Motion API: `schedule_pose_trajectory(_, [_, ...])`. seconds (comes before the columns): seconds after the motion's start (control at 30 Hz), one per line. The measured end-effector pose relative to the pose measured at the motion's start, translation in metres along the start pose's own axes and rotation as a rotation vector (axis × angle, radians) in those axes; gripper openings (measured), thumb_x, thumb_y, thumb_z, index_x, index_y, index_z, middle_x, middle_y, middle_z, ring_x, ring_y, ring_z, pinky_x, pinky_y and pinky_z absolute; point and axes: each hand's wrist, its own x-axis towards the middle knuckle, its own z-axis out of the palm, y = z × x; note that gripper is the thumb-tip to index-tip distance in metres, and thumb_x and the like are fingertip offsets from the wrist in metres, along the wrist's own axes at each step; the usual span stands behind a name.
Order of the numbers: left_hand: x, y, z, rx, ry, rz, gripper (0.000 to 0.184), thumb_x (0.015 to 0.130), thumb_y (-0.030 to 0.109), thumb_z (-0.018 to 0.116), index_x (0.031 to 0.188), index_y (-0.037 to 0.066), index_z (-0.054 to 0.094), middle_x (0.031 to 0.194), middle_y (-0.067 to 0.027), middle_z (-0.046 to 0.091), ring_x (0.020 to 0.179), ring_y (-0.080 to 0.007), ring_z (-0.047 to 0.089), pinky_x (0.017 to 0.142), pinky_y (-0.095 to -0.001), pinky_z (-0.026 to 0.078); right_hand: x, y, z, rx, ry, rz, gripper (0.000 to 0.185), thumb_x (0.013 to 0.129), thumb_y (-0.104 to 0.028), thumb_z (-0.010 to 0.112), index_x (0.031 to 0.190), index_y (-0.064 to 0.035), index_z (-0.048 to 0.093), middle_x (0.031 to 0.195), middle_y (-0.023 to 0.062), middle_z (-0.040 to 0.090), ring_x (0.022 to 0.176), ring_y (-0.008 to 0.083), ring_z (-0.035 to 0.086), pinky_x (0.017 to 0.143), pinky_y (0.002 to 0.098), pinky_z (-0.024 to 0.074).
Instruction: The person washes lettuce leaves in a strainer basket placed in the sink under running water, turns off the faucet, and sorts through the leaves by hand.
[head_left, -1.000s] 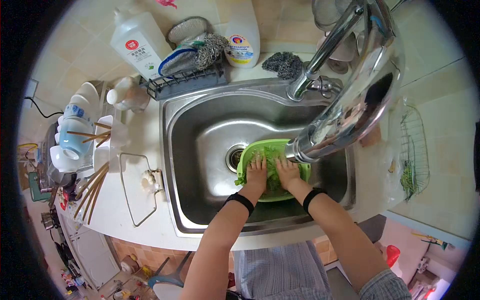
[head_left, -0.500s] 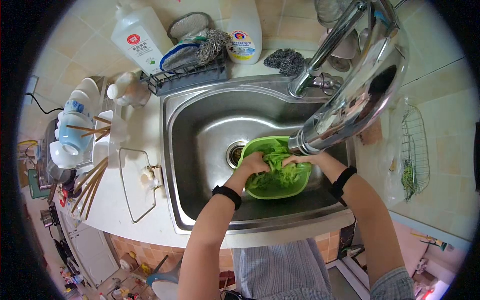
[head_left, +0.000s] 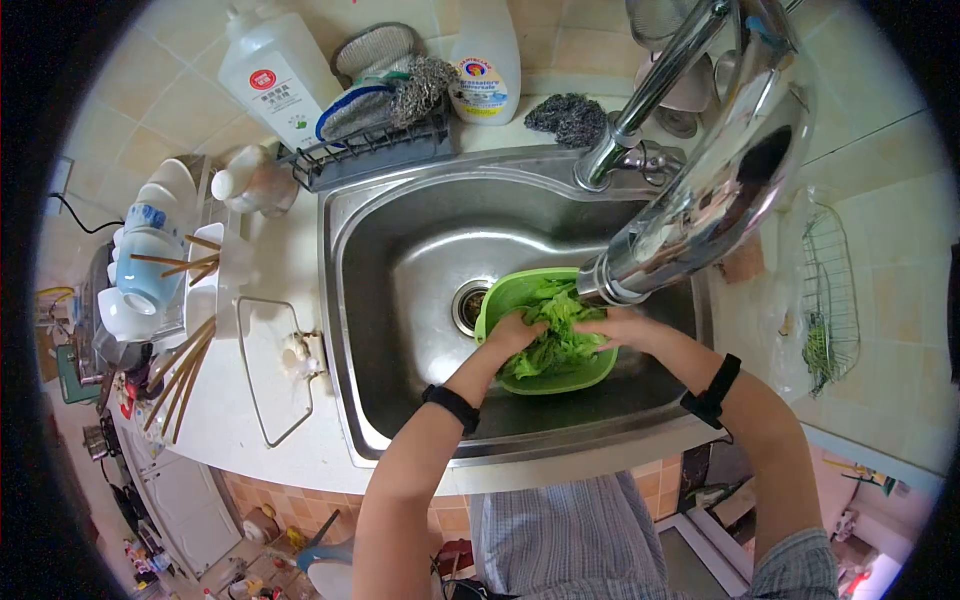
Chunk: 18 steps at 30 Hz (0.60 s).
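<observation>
Left hand: the person's bare left hand (head_left: 517, 332) reaches into the leaves from the near left, thumb side showing; its fingertips are buried, so I cannot tell how tightly they close.
Right hand: the person's bare right hand (head_left: 628, 328) comes in from the right, its fingers touching the top of the pile; whether they pinch any of it I cannot tell.
Greens: loose, bright green leafy vegetables (head_left: 560, 350) lie heaped in the basin, between and under the two hands.
Basin: a light green plastic basin with rounded corners (head_left: 508, 288) sits in the sink, just right of the round metal drain (head_left: 471, 307).
Sink: a wide brushed stainless-steel sink (head_left: 425, 250) set into a white countertop (head_left: 265, 410).
Tap: a thick, curved chrome faucet (head_left: 700, 225) arches in from the upper right; in this view its outlet overlaps the basin's far right corner.
Wrists: a black band on each, the left one (head_left: 452, 408) and the right one (head_left: 712, 392).
Back ledge: a dark grey wire-sided rack (head_left: 385, 158) holding scrubbers stands near a dark steel-wool pad (head_left: 565, 119).
Left side: brown wooden chopsticks (head_left: 187, 380) and a light blue round bowl (head_left: 150, 268).
</observation>
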Motion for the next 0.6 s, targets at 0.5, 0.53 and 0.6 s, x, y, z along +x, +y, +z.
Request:
schedule_pose_trajectory(0.5, [-0.052, 0.042, -0.014, 0.235, 0.085, 0.318, 0.076, 0.060, 0.024, 0.067, 0.123, 0.003, 0.030, 0.120, -0.0182, 0.038, 0.112, -0.0328, 0.035, 0.095, -0.0376, 0.028, -0.078, -0.028, -0.033, 0.385, -0.278, -0.079, 0.045, 0.072, -0.014, 0.062, 0.112, -0.0029, 0.044, 0.105, 0.0077, 0.053, 0.095, 0.0178, 0.053, 0.081, 0.0325, 0.0435])
schedule_pose_trajectory(0.53, [-0.050, 0.041, -0.013, 0.155, 0.079, 0.352, 0.075, 0.060, 0.020, 0.068, 0.123, 0.003, 0.029, 0.118, -0.0176, 0.040, 0.111, -0.0308, 0.037, 0.094, -0.0362, 0.029, -0.076, -0.028, -0.032, 0.384, -0.278, -0.079, 0.045, 0.072, -0.014, 0.062, 0.112, -0.0029, 0.044, 0.105, 0.0077, 0.053, 0.095, 0.0178, 0.053, 0.081, 0.0325, 0.0435])
schedule_pose_trajectory(0.6, [-0.051, 0.044, -0.013, -0.064, 0.025, 0.390, 0.072, 0.062, 0.017, 0.067, 0.122, 0.003, 0.030, 0.116, -0.0164, 0.042, 0.110, -0.0279, 0.039, 0.093, -0.0342, 0.032, -0.068, -0.029, -0.028, 0.506, -0.381, -0.108, 0.047, 0.072, -0.015, 0.063, 0.113, -0.0037, 0.043, 0.107, 0.0073, 0.052, 0.096, 0.0179, 0.052, 0.082, 0.0326, 0.0430])
